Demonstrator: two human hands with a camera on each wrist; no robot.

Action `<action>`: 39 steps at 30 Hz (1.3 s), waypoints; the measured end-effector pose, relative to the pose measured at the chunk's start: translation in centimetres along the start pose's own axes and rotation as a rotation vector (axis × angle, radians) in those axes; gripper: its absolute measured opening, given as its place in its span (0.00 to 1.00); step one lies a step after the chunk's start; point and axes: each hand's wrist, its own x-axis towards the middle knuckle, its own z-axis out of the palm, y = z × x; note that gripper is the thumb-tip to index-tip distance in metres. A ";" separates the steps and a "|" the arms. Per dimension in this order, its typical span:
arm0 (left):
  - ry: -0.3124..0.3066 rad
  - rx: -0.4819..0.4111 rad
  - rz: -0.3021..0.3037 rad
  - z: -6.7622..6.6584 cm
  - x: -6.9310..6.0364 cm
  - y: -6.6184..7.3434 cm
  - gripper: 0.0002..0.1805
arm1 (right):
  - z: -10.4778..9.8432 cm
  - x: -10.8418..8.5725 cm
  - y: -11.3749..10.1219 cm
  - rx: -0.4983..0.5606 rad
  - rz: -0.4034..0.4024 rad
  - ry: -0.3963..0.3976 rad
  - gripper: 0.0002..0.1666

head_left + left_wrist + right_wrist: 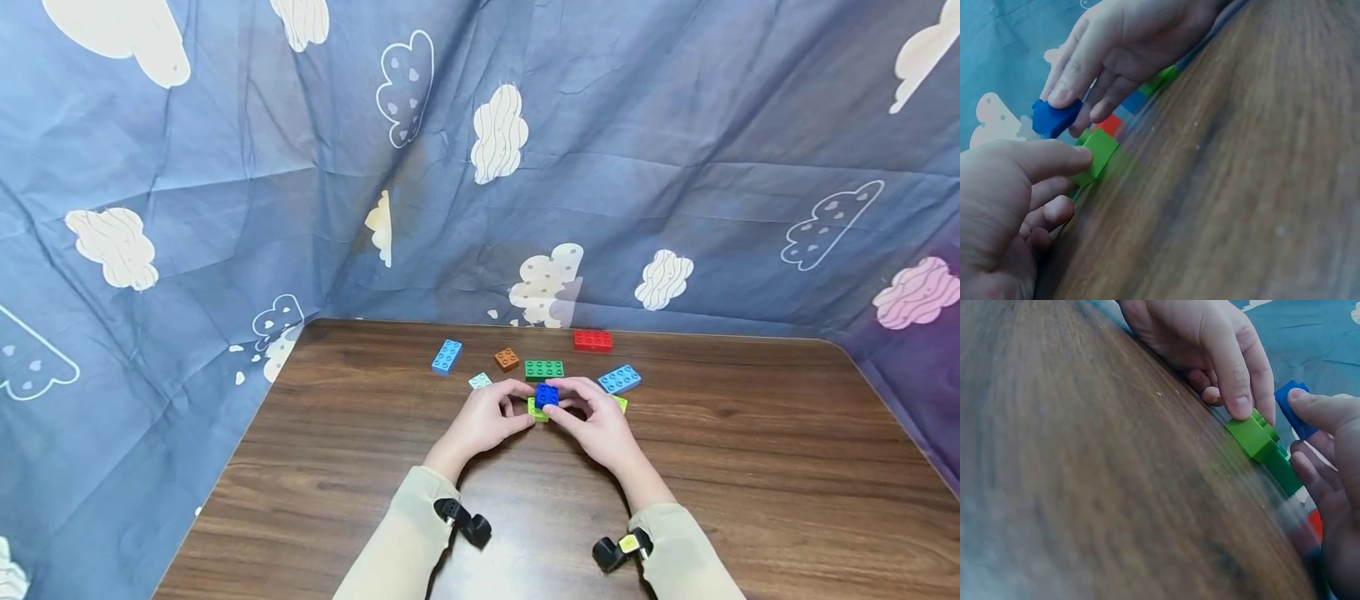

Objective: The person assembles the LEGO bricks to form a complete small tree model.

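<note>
Pinching the blue block with your right hand, up near the light green block your left hand pinches, you could drop it if you squeeze too softly.

upper brick blue; lower brick lime; small brick perhaps pale aqua; cloth cloud-patterned blue

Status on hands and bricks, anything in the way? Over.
Right hand pinching dark blue brick, clear of lime brick. Left hand gripping lime brick. Pair not yet joined. Dark green brick just beyond; nothing seen between the pair.
</note>
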 end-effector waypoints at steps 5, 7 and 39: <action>0.005 0.000 -0.013 0.0 -0.1 -0.1 0.20 | 0.1 -0.1 0.1 -0.031 0.018 -0.019 0.23; 0.007 0.005 -0.019 0.0 -0.1 -0.1 0.20 | 0.1 0.1 0.3 -0.039 0.029 -0.035 0.23; 0.035 0.080 -0.009 0.2 -0.2 -0.4 0.18 | 0.2 1.0 0.8 -0.094 0.030 -0.074 0.23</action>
